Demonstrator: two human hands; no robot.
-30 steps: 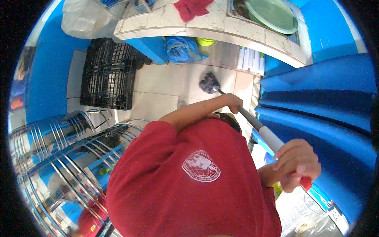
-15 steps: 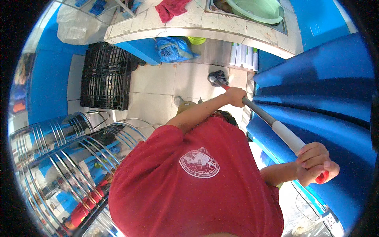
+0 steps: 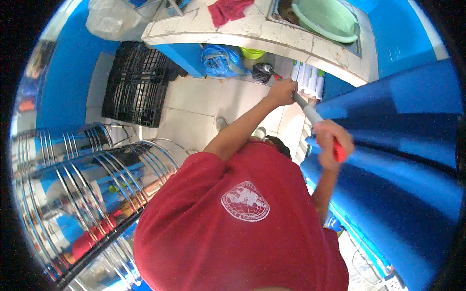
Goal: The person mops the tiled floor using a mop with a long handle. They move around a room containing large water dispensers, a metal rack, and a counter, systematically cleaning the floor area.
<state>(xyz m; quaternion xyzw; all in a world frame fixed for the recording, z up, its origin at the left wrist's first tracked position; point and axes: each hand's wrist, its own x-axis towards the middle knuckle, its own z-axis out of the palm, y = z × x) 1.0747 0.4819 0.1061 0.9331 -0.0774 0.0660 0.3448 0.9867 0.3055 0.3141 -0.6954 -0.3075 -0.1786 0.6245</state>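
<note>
1. Mop slanted away from the person's body toward the counter. Its dark head had reached the space beneath the counter, just beside the blue bag and near the green bucket.
2. One second earlier that head had been out on the pale floor, apart from the bag; half a second earlier it was nearer the counter, though short of the bag.
3. Left hand was wrapped round the pole, fingers closed on it, and reached farther forward than before, the forearm stretched out straighter.
4. Right hand was closed round the upper end, with the red tip sticking out of the fist. It had come forward and inward from its place low on the right, so the two hands were closer together; motion blurred it slightly.
5. White rolls stood to the right of the head. Unchanged in their places were the red cloth and basin on the counter, and the black crate at left.
</note>
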